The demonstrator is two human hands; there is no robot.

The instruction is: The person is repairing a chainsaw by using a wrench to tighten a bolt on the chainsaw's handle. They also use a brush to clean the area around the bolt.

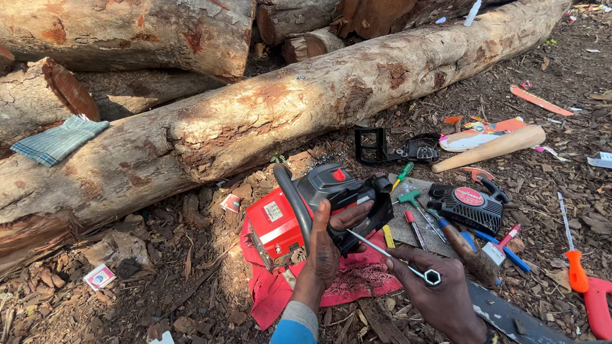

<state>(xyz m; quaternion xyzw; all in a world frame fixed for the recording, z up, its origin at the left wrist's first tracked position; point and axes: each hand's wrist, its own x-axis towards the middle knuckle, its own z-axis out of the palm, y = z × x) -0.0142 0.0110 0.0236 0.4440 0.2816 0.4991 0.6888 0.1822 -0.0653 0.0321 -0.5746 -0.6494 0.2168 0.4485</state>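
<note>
Red chainsaw body under both hands

Red and grey, the chainsaw body (pixel 306 210) sits on a red cloth (pixel 344 280) spread over wood chips, just in front of a long log (pixel 255 121). Your left hand (pixel 328 245) is clenched on the black rear part of the saw, thumb across the top, steadying it. Your right hand (pixel 440 290) grasps a long metal socket wrench (pixel 392 255) near its hexagonal end; the shaft runs up and left, and its far tip meets the black housing beside your left thumb.

To the right of the saw, loose items lie on the ground:
- a black starter cover (pixel 468 207) with a red round label;
- a green-handled screwdriver (pixel 403 173) and a green T-handled tool (pixel 413 200);
- a hammer (pixel 468 251) with a wooden handle;
- an orange-handled file (pixel 574 255);
- a black bracket-shaped part (pixel 376 148);
- a pale wooden handle (pixel 494 148).

A folded checked cloth (pixel 58 140) rests on a log stub at the far left. A grey flat bar (pixel 510 315) lies below your right hand, partly cut off by the frame edge.
</note>
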